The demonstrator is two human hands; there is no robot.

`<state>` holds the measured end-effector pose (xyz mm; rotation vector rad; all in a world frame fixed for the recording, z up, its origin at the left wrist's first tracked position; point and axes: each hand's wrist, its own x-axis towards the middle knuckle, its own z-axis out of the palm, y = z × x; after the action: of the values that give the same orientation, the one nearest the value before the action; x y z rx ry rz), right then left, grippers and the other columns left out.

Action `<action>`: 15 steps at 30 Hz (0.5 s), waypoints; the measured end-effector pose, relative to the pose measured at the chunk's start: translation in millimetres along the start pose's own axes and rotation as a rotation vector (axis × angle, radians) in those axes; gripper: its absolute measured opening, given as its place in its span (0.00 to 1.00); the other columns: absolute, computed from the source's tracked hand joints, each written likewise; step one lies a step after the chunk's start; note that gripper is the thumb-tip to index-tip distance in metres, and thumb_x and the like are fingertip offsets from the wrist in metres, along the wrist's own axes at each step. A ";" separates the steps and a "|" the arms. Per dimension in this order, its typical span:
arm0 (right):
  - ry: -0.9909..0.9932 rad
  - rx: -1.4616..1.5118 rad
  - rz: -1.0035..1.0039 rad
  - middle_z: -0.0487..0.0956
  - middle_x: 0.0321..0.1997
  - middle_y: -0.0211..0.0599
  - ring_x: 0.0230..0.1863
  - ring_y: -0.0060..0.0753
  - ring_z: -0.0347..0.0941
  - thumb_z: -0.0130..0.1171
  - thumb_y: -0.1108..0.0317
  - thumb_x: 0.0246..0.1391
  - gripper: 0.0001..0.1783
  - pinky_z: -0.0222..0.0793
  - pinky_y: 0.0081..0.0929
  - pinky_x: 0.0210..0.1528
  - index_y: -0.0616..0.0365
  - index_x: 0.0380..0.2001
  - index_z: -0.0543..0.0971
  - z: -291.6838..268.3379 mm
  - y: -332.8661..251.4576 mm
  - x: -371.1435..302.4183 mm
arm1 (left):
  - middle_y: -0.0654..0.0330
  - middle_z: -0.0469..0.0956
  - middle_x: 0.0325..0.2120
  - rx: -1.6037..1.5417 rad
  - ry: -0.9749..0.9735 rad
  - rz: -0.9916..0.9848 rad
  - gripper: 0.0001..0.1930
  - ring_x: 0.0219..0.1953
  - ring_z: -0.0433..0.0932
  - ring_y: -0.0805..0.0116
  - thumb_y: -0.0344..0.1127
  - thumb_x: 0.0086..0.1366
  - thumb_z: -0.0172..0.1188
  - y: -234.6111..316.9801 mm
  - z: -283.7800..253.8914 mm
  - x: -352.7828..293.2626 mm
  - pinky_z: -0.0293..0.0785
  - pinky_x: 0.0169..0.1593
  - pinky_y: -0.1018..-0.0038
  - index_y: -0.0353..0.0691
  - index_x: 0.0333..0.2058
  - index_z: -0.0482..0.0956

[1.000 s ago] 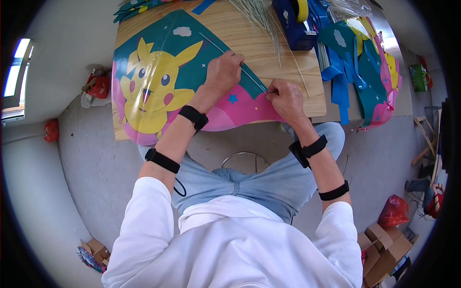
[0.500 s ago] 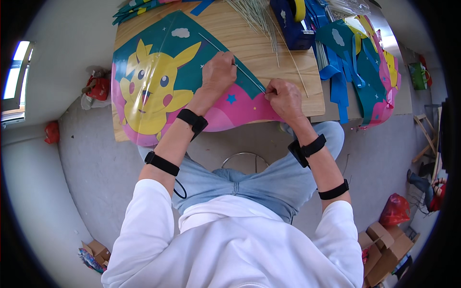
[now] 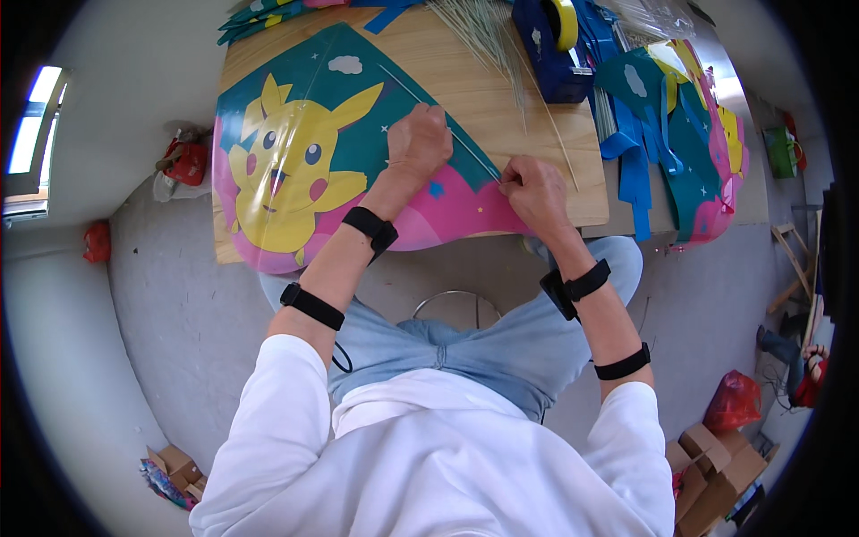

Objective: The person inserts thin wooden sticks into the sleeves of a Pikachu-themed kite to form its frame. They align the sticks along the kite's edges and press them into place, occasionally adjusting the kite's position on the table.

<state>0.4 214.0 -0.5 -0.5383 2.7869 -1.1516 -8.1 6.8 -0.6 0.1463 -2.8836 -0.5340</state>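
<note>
1. Exposure: bright overall, tabletop [image 3: 577,201] well lit, gray floor [image 3: 242,358] dimmer.
2. Light: window [image 3: 31,143] at far left, panes blown to near white.
3. Glare: whitish streaks down the glossy printed sheet [image 3: 340,116], washing out part of the yellow figure. Hot patch on the pale surface [image 3: 729,80] upper right; glints on the clear plastic [image 3: 653,16].
4. Shadows: soft gray in folds of the white shirt [image 3: 447,456]; darker inside the cardboard boxes [image 3: 720,474].
5. Distortion: fisheye, straight lines bow toward the rim. Heavy black vignette, corners gone.
6. Focus: center reasonably crisp; rim soft, small detail at far right mushy.
</note>
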 end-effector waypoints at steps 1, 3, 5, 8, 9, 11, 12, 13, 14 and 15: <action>-0.001 -0.001 -0.004 0.79 0.25 0.44 0.32 0.50 0.75 0.61 0.73 0.36 0.02 0.69 0.43 0.34 0.56 0.19 0.79 -0.5 -0.3 -0.4 | 0.51 0.77 0.31 0.022 0.005 -0.002 0.04 0.35 0.78 0.47 0.32 0.55 0.57 1.0 1.7 0.0 0.75 0.38 0.58 0.38 0.26 0.76; -0.004 0.003 0.002 0.79 0.25 0.44 0.33 0.50 0.75 0.61 0.73 0.36 0.02 0.69 0.42 0.34 0.56 0.19 0.79 -1.9 -2.3 -1.8 | 0.51 0.77 0.32 0.074 -0.004 0.008 0.04 0.35 0.78 0.47 0.32 0.56 0.57 1.6 4.8 0.4 0.75 0.38 0.58 0.38 0.28 0.76; -0.006 0.002 0.014 0.78 0.24 0.44 0.32 0.50 0.75 0.61 0.73 0.36 0.02 0.69 0.42 0.34 0.56 0.19 0.79 -1.8 -3.1 -1.9 | 0.51 0.77 0.32 0.092 -0.003 0.008 0.04 0.35 0.78 0.47 0.32 0.56 0.57 -0.1 5.1 -0.3 0.75 0.38 0.58 0.38 0.29 0.76; 0.002 -0.001 0.022 0.78 0.24 0.44 0.32 0.50 0.75 0.62 0.72 0.36 0.02 0.69 0.42 0.33 0.56 0.19 0.79 -0.6 -1.3 -2.3 | 0.51 0.76 0.32 0.034 0.020 0.002 0.04 0.36 0.77 0.47 0.32 0.57 0.57 -1.2 6.1 -1.5 0.75 0.39 0.58 0.38 0.29 0.76; 0.011 -0.001 0.011 0.78 0.24 0.44 0.31 0.50 0.75 0.62 0.72 0.36 0.03 0.69 0.42 0.33 0.56 0.19 0.79 -0.4 -1.9 -2.5 | 0.50 0.76 0.32 -0.006 0.035 0.005 0.04 0.36 0.77 0.48 0.32 0.56 0.57 -3.9 5.7 -1.9 0.75 0.39 0.58 0.38 0.29 0.76; 0.023 0.002 0.000 0.78 0.24 0.44 0.31 0.50 0.76 0.62 0.72 0.36 0.03 0.69 0.42 0.33 0.56 0.20 0.79 -0.3 -2.0 -2.9 | 0.50 0.77 0.31 -0.079 0.044 0.004 0.04 0.36 0.77 0.48 0.32 0.56 0.57 -7.0 3.9 -2.9 0.74 0.40 0.58 0.38 0.28 0.76; 0.027 0.005 -0.002 0.78 0.24 0.44 0.31 0.50 0.76 0.62 0.72 0.36 0.03 0.69 0.42 0.33 0.56 0.20 0.79 -0.7 -1.6 -2.7 | 0.50 0.77 0.31 -0.113 0.038 -0.001 0.04 0.36 0.77 0.48 0.32 0.56 0.58 -7.7 2.5 -3.0 0.74 0.40 0.58 0.38 0.27 0.76; 0.030 0.007 -0.003 0.78 0.24 0.44 0.31 0.50 0.76 0.62 0.72 0.36 0.03 0.69 0.42 0.33 0.55 0.20 0.79 -1.1 -0.6 -2.8 | 0.50 0.77 0.31 -0.146 0.033 -0.005 0.04 0.36 0.77 0.48 0.32 0.56 0.58 -7.3 1.8 -3.0 0.74 0.40 0.57 0.38 0.27 0.76; 0.020 0.011 0.009 0.79 0.24 0.44 0.31 0.50 0.76 0.63 0.72 0.36 0.03 0.69 0.42 0.33 0.55 0.20 0.79 -1.3 -0.3 -2.3 | 0.50 0.77 0.31 -0.155 0.036 -0.013 0.04 0.36 0.77 0.48 0.32 0.56 0.58 -7.2 0.8 -3.1 0.74 0.40 0.58 0.38 0.26 0.76; 0.010 0.015 0.022 0.79 0.24 0.43 0.31 0.50 0.76 0.63 0.72 0.36 0.03 0.69 0.41 0.33 0.55 0.20 0.79 -1.5 0.2 -1.9 | 0.50 0.77 0.30 -0.165 0.040 -0.022 0.04 0.36 0.77 0.48 0.32 0.55 0.58 -6.9 0.0 -3.2 0.74 0.40 0.58 0.38 0.26 0.76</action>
<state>1.9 215.8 0.3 -0.5011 2.7824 -1.1737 -4.6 0.8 -3.7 0.1610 -2.7872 -0.7603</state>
